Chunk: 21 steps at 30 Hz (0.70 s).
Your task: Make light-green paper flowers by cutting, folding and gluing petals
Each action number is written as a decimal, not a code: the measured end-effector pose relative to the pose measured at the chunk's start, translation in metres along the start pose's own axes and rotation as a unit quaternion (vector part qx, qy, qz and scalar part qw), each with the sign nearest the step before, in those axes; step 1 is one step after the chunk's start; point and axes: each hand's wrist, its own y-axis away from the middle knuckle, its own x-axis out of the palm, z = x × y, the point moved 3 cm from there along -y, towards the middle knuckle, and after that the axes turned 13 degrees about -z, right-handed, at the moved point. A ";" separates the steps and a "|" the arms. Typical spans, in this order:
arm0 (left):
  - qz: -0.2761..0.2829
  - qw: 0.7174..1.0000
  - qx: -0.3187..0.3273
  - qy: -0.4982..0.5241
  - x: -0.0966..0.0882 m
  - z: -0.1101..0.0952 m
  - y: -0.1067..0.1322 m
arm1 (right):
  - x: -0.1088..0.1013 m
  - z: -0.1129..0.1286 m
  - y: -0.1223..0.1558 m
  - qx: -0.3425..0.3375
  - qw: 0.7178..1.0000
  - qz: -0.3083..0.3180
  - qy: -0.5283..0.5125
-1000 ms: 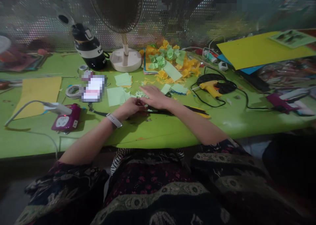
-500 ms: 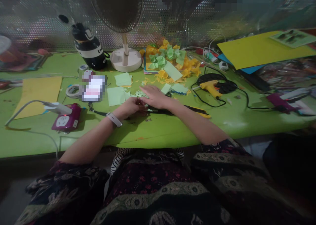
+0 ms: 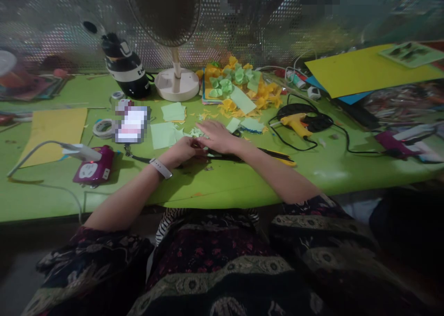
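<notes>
My left hand (image 3: 182, 151) and my right hand (image 3: 219, 139) meet low over the green table, fingertips touching. The left fingers are curled in a pinch. On the right, the thumb presses in at the left fingertips, while other fingers reach out over small green paper scraps (image 3: 194, 132). Whatever lies between the fingertips is hidden or too small to make out. Pale green paper squares (image 3: 163, 136) lie just beyond my left hand. Beneath my right wrist runs a dark, thin object, with a yellow-and-black tool (image 3: 279, 157) to its right.
A yellow glue gun (image 3: 297, 123) with a black cord rests at right. Behind are folded green and orange paper pieces (image 3: 239, 73), a fan base (image 3: 176, 85) and a black bottle (image 3: 128, 71). Leftward lie a phone (image 3: 132, 124), tape (image 3: 104, 128) and a purple socket block (image 3: 93, 164).
</notes>
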 end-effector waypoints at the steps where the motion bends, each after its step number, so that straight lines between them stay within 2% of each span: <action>1: 0.002 1.000 0.001 0.001 0.000 0.000 0.000 | 0.000 0.000 0.000 -0.001 1.000 -0.001 0.001; 15: 0.006 1.000 0.014 -0.009 0.001 -0.005 0.006 | 0.004 -0.003 -0.003 -0.007 1.000 -0.015 -0.003; 19: -0.009 0.994 0.042 -0.105 -0.007 -0.014 0.013 | 0.003 0.000 -0.003 0.003 1.000 -0.001 0.004; 21: -0.053 0.977 0.095 -0.181 -0.018 -0.026 0.021 | 0.003 0.000 -0.004 0.002 1.000 0.000 0.007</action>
